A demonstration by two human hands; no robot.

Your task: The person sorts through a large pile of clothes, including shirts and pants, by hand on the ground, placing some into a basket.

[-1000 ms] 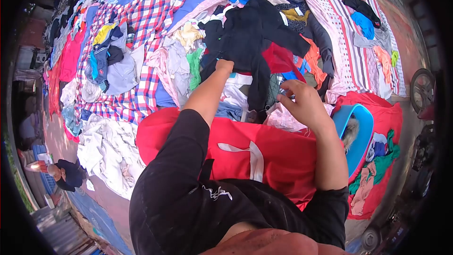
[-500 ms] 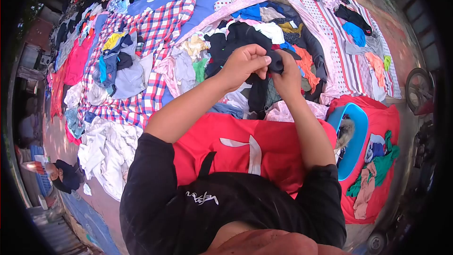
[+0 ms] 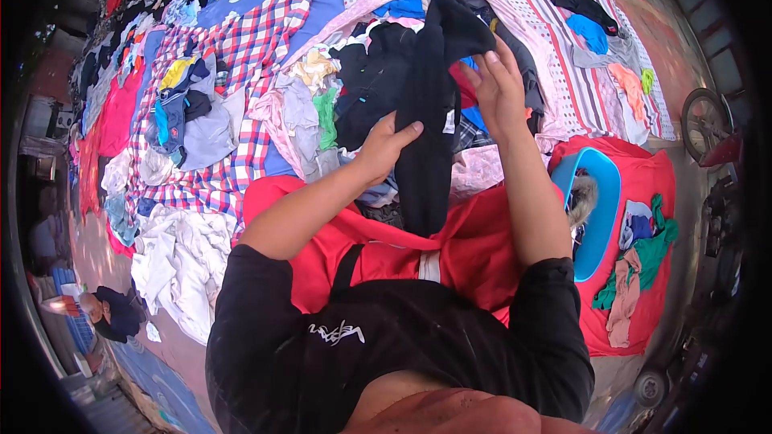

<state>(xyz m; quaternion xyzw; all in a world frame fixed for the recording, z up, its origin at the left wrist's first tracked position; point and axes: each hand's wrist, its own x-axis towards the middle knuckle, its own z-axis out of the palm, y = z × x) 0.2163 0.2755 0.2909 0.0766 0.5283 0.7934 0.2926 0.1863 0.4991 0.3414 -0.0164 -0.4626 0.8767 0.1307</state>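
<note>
A long black garment (image 3: 426, 137) hangs in front of me, its upper part folded over toward the right and its lower end against the red cloth on my lap. My left hand (image 3: 388, 147) grips its left edge, thumb on the near side and the other fingers partly hidden. On the right, my right hand (image 3: 500, 92) is raised with fingers stretched and apart, fingertips right at the garment's folded-over end. Behind the garment lies a heap of mixed clothes, including a black piece (image 3: 366, 72), a green piece (image 3: 326, 118) and a cream piece (image 3: 315, 68).
Red cloth (image 3: 314, 273) covers my lap. At right, a blue tub (image 3: 599, 217) holds something furry, beside green clothing (image 3: 661, 233). White cloth (image 3: 183, 261) is piled at left, near a checked sheet (image 3: 261, 40) bearing clothes. A person (image 3: 117, 313) is at far left.
The black garment, bunched between both hands before, now hangs long and unfolded. My left hand has moved lower and holds its edge; my right hand has risen slightly and spread its fingers.
</note>
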